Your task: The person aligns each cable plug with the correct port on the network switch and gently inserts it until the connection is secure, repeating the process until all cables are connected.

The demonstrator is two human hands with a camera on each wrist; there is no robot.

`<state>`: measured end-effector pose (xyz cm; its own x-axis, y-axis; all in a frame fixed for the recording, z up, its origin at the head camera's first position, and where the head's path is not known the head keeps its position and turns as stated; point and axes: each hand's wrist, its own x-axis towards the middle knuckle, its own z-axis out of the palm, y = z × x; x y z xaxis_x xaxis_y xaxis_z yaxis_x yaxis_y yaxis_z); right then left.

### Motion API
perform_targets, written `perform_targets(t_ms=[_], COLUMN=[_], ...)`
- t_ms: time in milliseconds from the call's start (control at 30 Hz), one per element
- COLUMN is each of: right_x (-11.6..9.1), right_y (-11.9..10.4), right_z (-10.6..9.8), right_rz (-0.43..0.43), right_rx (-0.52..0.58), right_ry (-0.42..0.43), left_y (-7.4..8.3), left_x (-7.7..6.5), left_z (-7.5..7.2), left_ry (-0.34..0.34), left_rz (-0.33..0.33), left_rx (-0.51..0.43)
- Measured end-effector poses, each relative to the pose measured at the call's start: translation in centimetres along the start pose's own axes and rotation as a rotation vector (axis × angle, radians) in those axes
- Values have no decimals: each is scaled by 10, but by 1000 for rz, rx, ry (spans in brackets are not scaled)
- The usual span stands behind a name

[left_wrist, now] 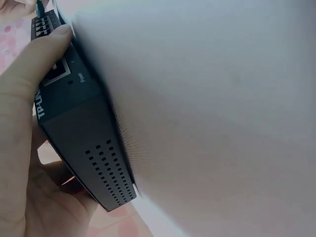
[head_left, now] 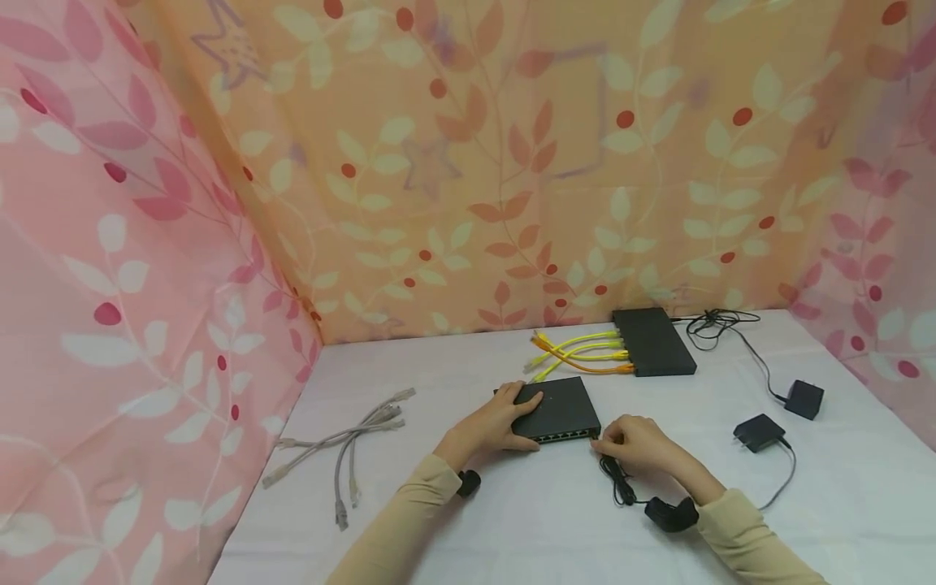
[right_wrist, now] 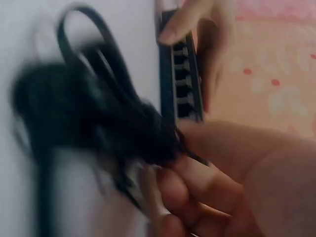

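A black network switch (head_left: 559,410), marked TP-LINK in the left wrist view, lies on the white table with its row of ports facing the person. My left hand (head_left: 504,418) grips its left end; the thumb (left_wrist: 44,52) crosses the port side and the other fingers reach over the top and far edge. At the right end of the port side, my right hand (head_left: 643,443) pinches the end of a black power cord (head_left: 617,481). Fingers hide the plug tip. The cord's bundled loops hang below that hand, large and blurred in the right wrist view.
Grey network cables (head_left: 366,426) lie at the left. Behind the switch, a second black box (head_left: 654,341) has yellow and orange cables (head_left: 578,353) on its left side. Two black power adapters (head_left: 760,432) sit at the right. Patterned cloth (head_left: 468,162) encloses the table.
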<state>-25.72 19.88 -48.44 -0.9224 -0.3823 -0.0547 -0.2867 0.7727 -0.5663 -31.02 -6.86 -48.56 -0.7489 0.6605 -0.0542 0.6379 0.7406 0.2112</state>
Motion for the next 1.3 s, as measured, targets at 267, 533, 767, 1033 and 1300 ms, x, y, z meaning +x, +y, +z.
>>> perform_targets(t_ms=[267, 533, 767, 1033, 1300], right_x=[-5, -5, 2, 30, 44], right_y=[-2, 3, 5, 13, 20], right_z=[12, 1, -9, -8, -5], right_rz=[16, -38, -12, -176, -282], right_rx=[-11, 37, -45, 22, -67], right_ry=[153, 68, 230, 143, 42], left_y=[4, 2, 0, -2, 1], left_x=[2, 2, 2, 3, 8], left_z=[-7, -8, -5, -5, -3], left_ry=[-73, -92, -90, -89, -98], left_rz=[8, 28, 29, 38, 58], left_rx=[10, -3, -10, -19, -57])
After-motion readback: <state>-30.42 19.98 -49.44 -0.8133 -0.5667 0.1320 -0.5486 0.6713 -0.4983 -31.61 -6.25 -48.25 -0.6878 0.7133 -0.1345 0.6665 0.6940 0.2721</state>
